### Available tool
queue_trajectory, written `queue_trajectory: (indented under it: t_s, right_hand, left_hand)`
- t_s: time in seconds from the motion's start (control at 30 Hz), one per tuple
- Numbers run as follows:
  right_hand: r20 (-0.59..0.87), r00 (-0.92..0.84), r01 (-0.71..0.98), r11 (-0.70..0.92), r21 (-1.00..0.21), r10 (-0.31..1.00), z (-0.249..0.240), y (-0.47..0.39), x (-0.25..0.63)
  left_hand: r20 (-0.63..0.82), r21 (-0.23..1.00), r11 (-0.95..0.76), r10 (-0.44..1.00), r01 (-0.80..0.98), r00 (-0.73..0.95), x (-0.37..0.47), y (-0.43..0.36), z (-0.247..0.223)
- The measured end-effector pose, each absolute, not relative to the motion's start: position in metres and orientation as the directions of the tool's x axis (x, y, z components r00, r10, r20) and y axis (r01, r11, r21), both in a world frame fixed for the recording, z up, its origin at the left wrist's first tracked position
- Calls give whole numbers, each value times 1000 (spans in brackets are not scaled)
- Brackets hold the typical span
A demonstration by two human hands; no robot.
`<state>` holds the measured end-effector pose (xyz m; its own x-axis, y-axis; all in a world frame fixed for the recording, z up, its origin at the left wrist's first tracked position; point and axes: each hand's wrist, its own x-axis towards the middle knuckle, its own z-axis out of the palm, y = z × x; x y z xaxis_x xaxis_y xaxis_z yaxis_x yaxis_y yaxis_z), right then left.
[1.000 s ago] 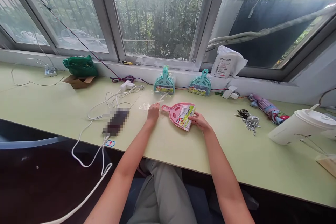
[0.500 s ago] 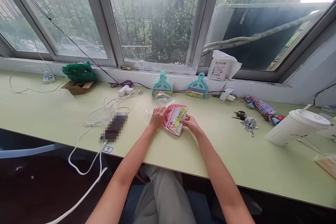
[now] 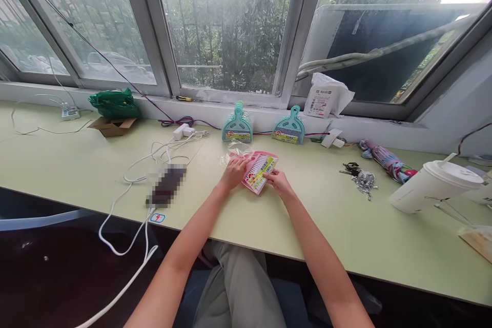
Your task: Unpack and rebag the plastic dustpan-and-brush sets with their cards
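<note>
A pink dustpan and brush set [image 3: 257, 165] with a yellow-green printed label lies tilted between my hands, above the pale green desk. My left hand [image 3: 233, 173] is closed over its upper left part, by the handle. At the right lower edge, my right hand [image 3: 278, 182] pinches the set near the label with thumb and fingers. Clear plastic wrap [image 3: 240, 147] sticks out beyond my left hand. Just behind stand a stack of turquoise dustpan sets [image 3: 237, 125] and another turquoise dustpan set [image 3: 289, 127], both against the window ledge.
To the left are a blurred-out dark device [image 3: 167, 186], white cables [image 3: 134, 177] and a cardboard box [image 3: 111, 127] under a green bag [image 3: 114, 104]. On the right lie keys [image 3: 363, 180], a folded umbrella-like bundle [image 3: 384, 160] and a white lidded cup [image 3: 434, 186].
The pink set has turned a little and its label end has shifted slightly up and right. My left hand has moved slightly over it. The clear wrap has shifted too.
</note>
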<state>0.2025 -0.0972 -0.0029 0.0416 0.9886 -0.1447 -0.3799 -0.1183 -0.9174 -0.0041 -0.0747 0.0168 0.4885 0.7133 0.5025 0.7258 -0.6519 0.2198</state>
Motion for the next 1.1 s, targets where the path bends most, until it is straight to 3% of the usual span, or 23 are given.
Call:
queue_trajectory:
  t_s: [0.1, 0.2, 0.27, 0.3, 0.33, 0.4, 0.5, 0.63, 0.73, 0.93, 1.1]
  right_hand:
    - [-116, 101, -437, -61, -898, 988, -4, -97, 200]
    - [-38, 169, -482, 49, -875, 985, 0, -100, 199]
    - [-15, 186, -508, 83, -858, 982, 4, -103, 198]
    - [-16, 183, -518, 82, -852, 983, 5, -104, 197]
    - [-19, 177, -524, 78, -848, 984, 7, -104, 196]
    - [-27, 154, -524, 58, -850, 988, 9, -104, 194]
    - [-26, 112, -489, 32, -871, 993, 8, -104, 189]
    - [20, 188, -464, 107, -879, 982, 6, -104, 187]
    - [24, 266, -474, 152, -867, 964, 4, -104, 189]
    - [4, 235, -483, 120, -868, 972, 4, -103, 188]
    - [21, 288, -505, 171, -846, 957, 6, -104, 186]
  left_hand:
    - [586, 294, -670, 690, 682, 425, 0, -85, 23]
    - [721, 522, -538, 693, 662, -5, -1, -86, 27]
    - [606, 761, -413, 727, 500, -322, -4, -79, 28]
    - [492, 858, -363, 784, 363, -378, -6, -75, 29]
    - [369, 926, -311, 864, 213, -343, -8, -71, 29]
    - [192, 979, -195, 979, -51, -73, -9, -65, 28]
    - [151, 968, -80, 942, -236, 301, -5, -67, 27]
    - [82, 982, 18, 859, -190, 506, 5, -82, 26]
    - [35, 989, 49, 844, -142, 535, 10, -85, 22]
    - [46, 986, 46, 848, -160, 528, 14, -85, 15]
    - [-12, 985, 128, 721, -115, 693, 20, -91, 13]
